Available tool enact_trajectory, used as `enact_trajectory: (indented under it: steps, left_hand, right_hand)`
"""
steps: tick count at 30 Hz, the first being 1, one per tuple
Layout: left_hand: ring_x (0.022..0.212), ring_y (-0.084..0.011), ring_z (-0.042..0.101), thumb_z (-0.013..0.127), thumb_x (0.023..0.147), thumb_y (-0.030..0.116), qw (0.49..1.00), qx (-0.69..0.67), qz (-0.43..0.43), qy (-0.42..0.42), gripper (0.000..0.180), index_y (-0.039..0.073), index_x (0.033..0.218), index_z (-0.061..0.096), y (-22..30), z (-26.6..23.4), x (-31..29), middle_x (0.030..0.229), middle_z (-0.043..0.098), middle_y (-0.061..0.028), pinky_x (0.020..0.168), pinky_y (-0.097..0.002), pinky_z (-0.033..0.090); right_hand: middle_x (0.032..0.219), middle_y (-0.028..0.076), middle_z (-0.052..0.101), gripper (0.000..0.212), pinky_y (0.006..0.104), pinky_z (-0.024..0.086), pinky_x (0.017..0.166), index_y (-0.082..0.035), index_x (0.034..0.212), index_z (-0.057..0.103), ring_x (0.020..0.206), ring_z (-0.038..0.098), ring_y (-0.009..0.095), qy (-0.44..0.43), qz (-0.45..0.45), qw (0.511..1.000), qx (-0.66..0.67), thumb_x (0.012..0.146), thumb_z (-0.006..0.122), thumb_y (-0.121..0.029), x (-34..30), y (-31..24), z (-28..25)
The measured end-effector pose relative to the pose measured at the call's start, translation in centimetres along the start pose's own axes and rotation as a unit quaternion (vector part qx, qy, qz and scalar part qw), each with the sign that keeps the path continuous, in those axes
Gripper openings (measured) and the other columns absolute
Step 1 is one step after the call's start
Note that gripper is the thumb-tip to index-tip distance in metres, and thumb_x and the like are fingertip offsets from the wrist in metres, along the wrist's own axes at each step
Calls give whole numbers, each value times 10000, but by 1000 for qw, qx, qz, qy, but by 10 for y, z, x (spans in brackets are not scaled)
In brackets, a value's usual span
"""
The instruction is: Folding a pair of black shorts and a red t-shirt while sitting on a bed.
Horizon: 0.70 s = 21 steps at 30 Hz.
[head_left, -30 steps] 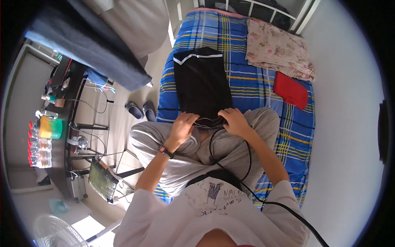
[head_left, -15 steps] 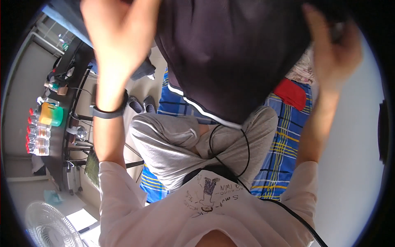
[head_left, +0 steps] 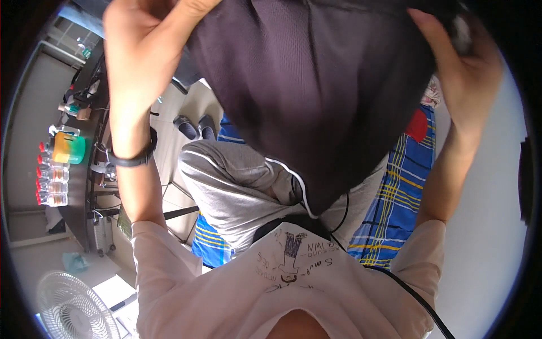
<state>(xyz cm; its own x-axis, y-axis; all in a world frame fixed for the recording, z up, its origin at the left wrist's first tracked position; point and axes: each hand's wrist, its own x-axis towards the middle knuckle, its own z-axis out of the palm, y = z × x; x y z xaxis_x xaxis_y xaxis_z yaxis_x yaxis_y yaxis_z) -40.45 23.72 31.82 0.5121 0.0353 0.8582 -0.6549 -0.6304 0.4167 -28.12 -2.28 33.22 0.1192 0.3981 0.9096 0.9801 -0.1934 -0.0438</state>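
In the head view, both forearms rise from the near edge along the left and right of the scene, elbows bent and reaching toward the far side. The left hand (head_left: pixel 138 56), with a black wristband (head_left: pixel 135 156) just below it, grips the far left part of a black garment (head_left: pixel 322 96), thumb along the cloth; its fingertips run out of sight. The right hand (head_left: pixel 470 85) holds the far right part, thumb tip at the cloth and fingers curled in blurred shadow. The garment hangs between the hands, its white-edged near corner drooping over the crossed legs in grey trousers (head_left: pixel 220 181). Beneath lies a bed with a blue plaid sheet (head_left: pixel 403 186), and a red cloth (head_left: pixel 417 125) shows to the garment's right. Red-capped jars (head_left: pixel 55 183) line the dark worktop (head_left: pixel 79 223) at left.
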Motion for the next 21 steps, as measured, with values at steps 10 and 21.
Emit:
enact_trajectory:
  steps: [10,21]
  left_hand:
    - [905,-313,736,692,760,-46,986,66,41,-146,256,-12,1013,715,27,-14,-92,1010,731,-203,757,-359,592]
    - [806,-192,693,769,781,71,996,-8,40,-77,224,-5,962,662,41,-20,-82,947,718,-131,647,-301,561]
  right_hand:
    - [1107,199,686,244,398,552,908,55,1071,632,1017,693,284,-114,91,961,233,880,715,-73,-87,-13,-8]
    - [1133,162,659,303,363,548,869,17,1163,587,1022,675,273,-159,105,949,251,884,675,-62,-60,-24,-24]
